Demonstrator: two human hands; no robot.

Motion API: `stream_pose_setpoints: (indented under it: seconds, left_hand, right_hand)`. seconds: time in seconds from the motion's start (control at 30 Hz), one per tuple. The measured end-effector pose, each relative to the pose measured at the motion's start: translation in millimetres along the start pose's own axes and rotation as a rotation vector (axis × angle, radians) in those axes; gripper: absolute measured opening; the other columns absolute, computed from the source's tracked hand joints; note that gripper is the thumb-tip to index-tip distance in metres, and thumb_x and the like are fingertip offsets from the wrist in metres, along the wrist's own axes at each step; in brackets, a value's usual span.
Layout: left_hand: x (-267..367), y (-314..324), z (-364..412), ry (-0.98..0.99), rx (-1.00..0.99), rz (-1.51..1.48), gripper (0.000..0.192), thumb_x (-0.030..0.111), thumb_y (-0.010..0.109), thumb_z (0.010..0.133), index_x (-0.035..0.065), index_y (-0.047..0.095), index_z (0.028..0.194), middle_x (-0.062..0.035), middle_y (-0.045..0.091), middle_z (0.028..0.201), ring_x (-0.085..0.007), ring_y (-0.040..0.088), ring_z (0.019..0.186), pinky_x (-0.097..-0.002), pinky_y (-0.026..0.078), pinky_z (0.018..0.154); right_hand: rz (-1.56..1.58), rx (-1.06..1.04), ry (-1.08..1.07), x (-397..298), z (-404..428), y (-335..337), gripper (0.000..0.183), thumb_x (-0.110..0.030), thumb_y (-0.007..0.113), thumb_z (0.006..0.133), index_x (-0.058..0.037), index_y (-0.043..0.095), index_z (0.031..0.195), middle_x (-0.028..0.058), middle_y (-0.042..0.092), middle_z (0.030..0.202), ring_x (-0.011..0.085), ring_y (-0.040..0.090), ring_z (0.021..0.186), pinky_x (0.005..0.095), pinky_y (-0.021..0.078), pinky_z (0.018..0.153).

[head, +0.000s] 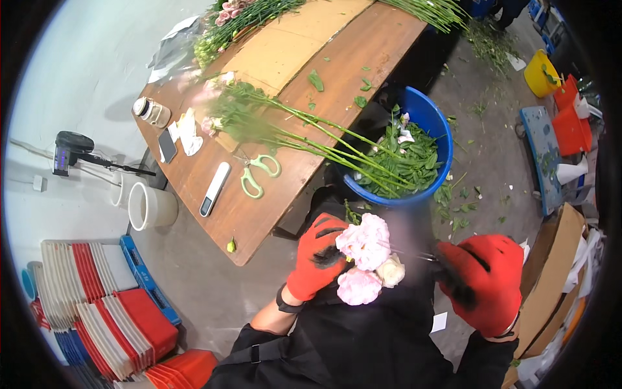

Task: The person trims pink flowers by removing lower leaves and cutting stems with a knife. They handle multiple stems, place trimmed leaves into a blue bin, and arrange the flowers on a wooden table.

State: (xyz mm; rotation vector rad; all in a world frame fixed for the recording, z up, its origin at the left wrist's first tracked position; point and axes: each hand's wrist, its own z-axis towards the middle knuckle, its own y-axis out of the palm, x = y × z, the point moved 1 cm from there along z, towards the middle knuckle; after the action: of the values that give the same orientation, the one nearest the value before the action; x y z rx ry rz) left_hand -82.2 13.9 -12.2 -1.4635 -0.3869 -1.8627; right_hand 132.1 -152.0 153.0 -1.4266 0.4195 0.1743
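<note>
My left hand (318, 257), in a red glove with dark fingertips, is closed around a flower just below its head. Its bunch shows two large pale pink blooms (363, 240) and a cream bloom (390, 271); green leaves show behind the fingers. To the right, my right hand (478, 282), gloved alike, grips a thin metal tool (420, 255), perhaps tweezers, whose tips point at the blooms. Long-stemmed pink flowers (209, 125) lie on the wooden table (291, 189), their stems reaching over a blue bin (449, 146) of cut leaves. Their leafy part is blurred.
Green-handled scissors (251, 187), a white handheld device with a small display (215, 189), a phone (167, 145) and a jar (151, 112) lie or stand on the table. White buckets (153, 206) stand left; a blue cart (540, 160) and a cardboard box (549, 282) are right. Someone's legs show top right.
</note>
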Motion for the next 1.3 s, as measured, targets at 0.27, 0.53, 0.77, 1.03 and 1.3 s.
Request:
stream_pose_setpoints:
  seconds: [0.27,0.53,0.77,1.03,1.3]
  left_hand:
    - [8,-5,-2,0.054,-0.029,0.042,0.036,0.014,0.079,0.075,-0.0018,0.07,0.106,-0.0169,0.069,0.11,-0.0328,0.065,0.097,-0.0439,0.052,0.087]
    - [11,-3,-20,-0.115,0.054,-0.098,0.031,0.019,0.07,0.086,-0.0021,0.07,0.109,-0.0136,0.071,0.109,-0.0286,0.068,0.103,-0.0416,0.054,0.091]
    - [-12,6,-36,-0.22,0.086,-0.244,0.024,0.008,0.069,0.091,-0.0005,0.066,0.113,-0.0106,0.068,0.112,-0.0197,0.068,0.103,-0.0322,0.056,0.087]
    - [-19,8,-36,-0.192,0.123,-0.404,0.018,0.006,0.064,0.094,-0.0014,0.065,0.111,-0.0136,0.067,0.107,-0.0224,0.067,0.099,-0.0351,0.057,0.088]
    - [-35,14,-54,-0.302,0.145,-0.403,0.018,0.012,0.062,0.097,-0.0035,0.067,0.105,-0.0135,0.069,0.108,-0.0238,0.068,0.101,-0.0379,0.057,0.092]
  right_hand:
    - [-0.168,0.086,-0.297,-17,18,7,0.034,-0.012,0.074,0.065,-0.0094,0.074,0.099,0.0009,0.051,0.073,0.0158,0.052,0.06,0.0314,0.0395,0.048]
    - [-0.248,0.078,-0.335,-35,14,22,0.044,-0.015,0.071,0.057,-0.008,0.075,0.1,0.0011,0.049,0.075,0.0169,0.049,0.058,0.0325,0.0366,0.048]
    - [-0.233,0.131,-0.302,-43,12,25,0.045,-0.014,0.072,0.058,-0.0066,0.075,0.102,0.0021,0.049,0.076,0.0174,0.048,0.059,0.0325,0.0356,0.048]
    - [-0.168,0.115,-0.278,-43,16,24,0.042,-0.014,0.074,0.058,-0.0052,0.075,0.1,0.0026,0.049,0.075,0.0178,0.048,0.058,0.0326,0.0358,0.047]
    - [-0.223,0.178,-0.289,-45,16,32,0.033,-0.008,0.076,0.061,-0.0066,0.075,0.094,0.0016,0.047,0.072,0.017,0.046,0.056,0.0323,0.0339,0.046]
